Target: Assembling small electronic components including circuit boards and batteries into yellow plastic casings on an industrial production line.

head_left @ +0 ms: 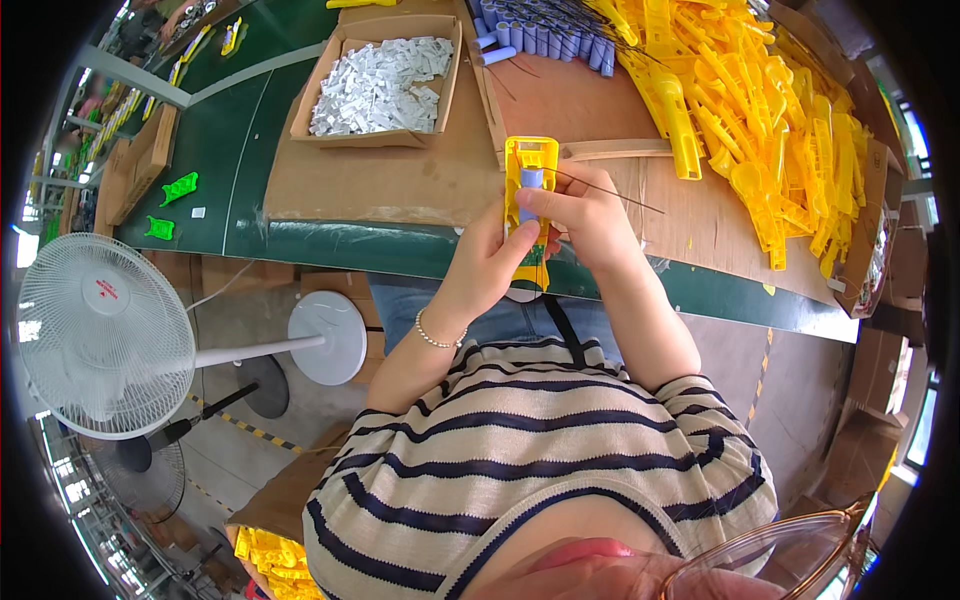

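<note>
Both hands meet over the near edge of the table around a yellow plastic housing point(545, 150), held upright with its open side facing up. My left hand point(487, 250) is closed round its left side, thumb across the lower part. Inside the housing lies a blue cylindrical battery cell point(531, 180). My right hand point(590, 215) pinches at this cell with thumb and fingers. Dark thin wires point(620, 195) stick out to the right from between the right fingers. A bit of green shows low in the housing, partly hidden by the left thumb.
A cardboard tray of small white pieces point(380, 88) stands at the back left. Blue cells with wires point(545, 40) lie at the back, beside a large heap of yellow housings point(750, 130). Two green parts point(178, 188) lie far left, above a white fan point(105, 335).
</note>
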Motion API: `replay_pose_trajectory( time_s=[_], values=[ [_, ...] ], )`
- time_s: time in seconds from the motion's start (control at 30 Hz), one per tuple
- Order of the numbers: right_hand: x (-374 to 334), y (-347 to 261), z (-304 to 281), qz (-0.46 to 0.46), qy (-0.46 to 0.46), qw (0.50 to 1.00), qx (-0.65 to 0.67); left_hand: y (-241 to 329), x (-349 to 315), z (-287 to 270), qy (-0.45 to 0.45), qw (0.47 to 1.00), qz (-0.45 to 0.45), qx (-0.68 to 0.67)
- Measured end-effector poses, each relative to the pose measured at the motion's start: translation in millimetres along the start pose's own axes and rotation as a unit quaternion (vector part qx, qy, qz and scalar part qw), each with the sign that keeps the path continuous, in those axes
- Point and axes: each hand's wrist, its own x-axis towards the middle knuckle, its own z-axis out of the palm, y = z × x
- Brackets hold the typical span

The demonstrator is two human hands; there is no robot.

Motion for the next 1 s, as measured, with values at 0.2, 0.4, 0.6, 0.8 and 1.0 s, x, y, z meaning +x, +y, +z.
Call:
replay_pose_trajectory(
  time_s=[0.2, 0.4, 0.6, 0.8, 1.0],
  values=[
    [16.6, -6.1, 14.5, 0.061, -0.093, 0.977, -0.182, -20.3, -24.1, -23.4, 0.078, 0.992, -0.050, -0.085],
    [145.2, -34.4, 5.9, -0.277, 0.016, 0.842, -0.462, -14.3, -50.8, -60.9, 0.211, 0.971, -0.004, -0.115],
    [236.5, -23.2, 39.4, -0.236, 0.015, 0.564, -0.791, -13.7, -64.6, -81.6, 0.244, 0.965, 0.014, -0.097],
    [247.7, -25.6, 56.0, -0.182, 0.017, 0.484, -0.855, -18.0, -72.6, -100.2, 0.253, 0.961, 0.030, -0.107],
    [234.2, -48.3, 35.6, -0.210, -0.006, 0.645, -0.734, -14.0, -69.8, -106.9, 0.266, 0.956, 0.025, -0.122]
  ],
)
